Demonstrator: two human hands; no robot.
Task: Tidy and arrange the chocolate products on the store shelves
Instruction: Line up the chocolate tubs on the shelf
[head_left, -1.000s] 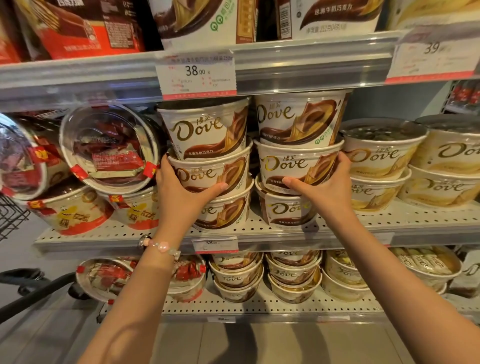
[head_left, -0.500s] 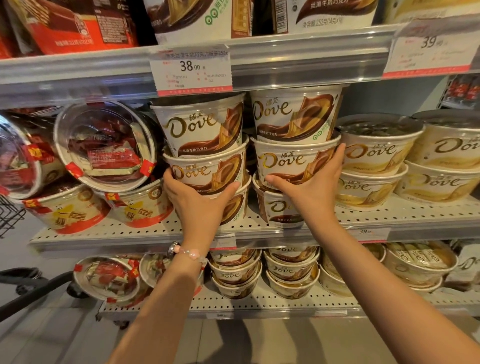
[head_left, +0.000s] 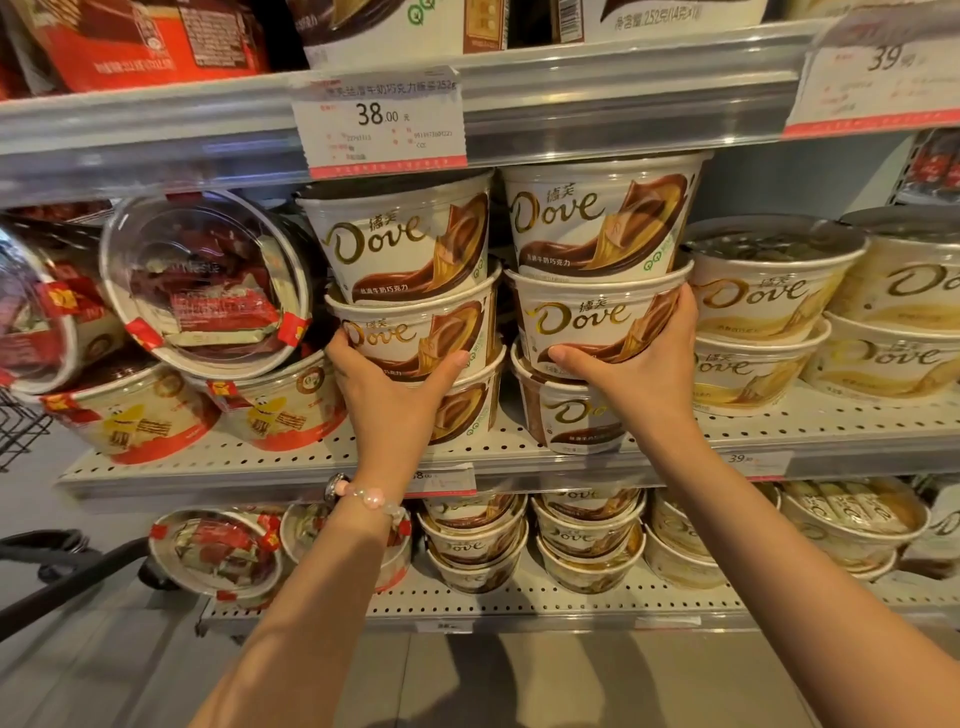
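Gripping the middle tub (head_left: 415, 340) of the left Dove stack with the left hand (head_left: 387, 395), thumb curled across its front, fingers wrapped round its left side. Clasping the middle tub (head_left: 592, 322) of the right stack with the right hand (head_left: 641, 374), thumb under the label, fingers up the right wall. Standing three tubs high, side by side on the perforated middle shelf (head_left: 311, 460), under the 38.00 price tag (head_left: 382, 122). Flanked by red-banded tubs (head_left: 208, 280) on the left, yellow Dove tubs (head_left: 763, 291) on the right.
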